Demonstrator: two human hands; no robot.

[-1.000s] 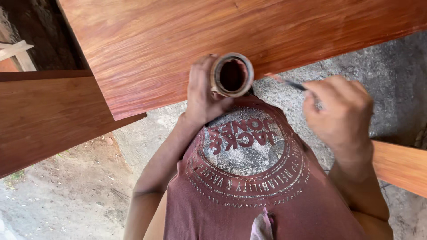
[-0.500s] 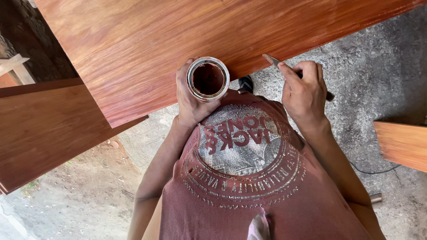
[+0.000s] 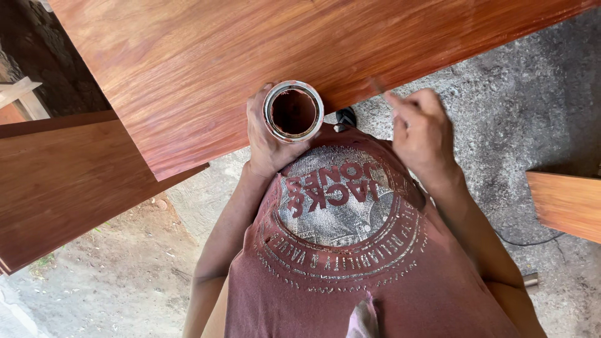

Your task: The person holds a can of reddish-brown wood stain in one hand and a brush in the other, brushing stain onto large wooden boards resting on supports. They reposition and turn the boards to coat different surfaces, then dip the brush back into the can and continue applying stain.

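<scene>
Open tin held at the edge of the reddish wooden surface (image 3: 250,56).

The left hand (image 3: 266,141) wraps its fingers around the round tin (image 3: 293,111) of dark stain, close to the chest. The right hand (image 3: 422,134), just beside it, pinches a thin, blurred brush handle (image 3: 379,87) over the board's edge.

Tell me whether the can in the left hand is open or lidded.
Open: the can in the left hand has no lid, and its dark reddish inside shows.
</scene>
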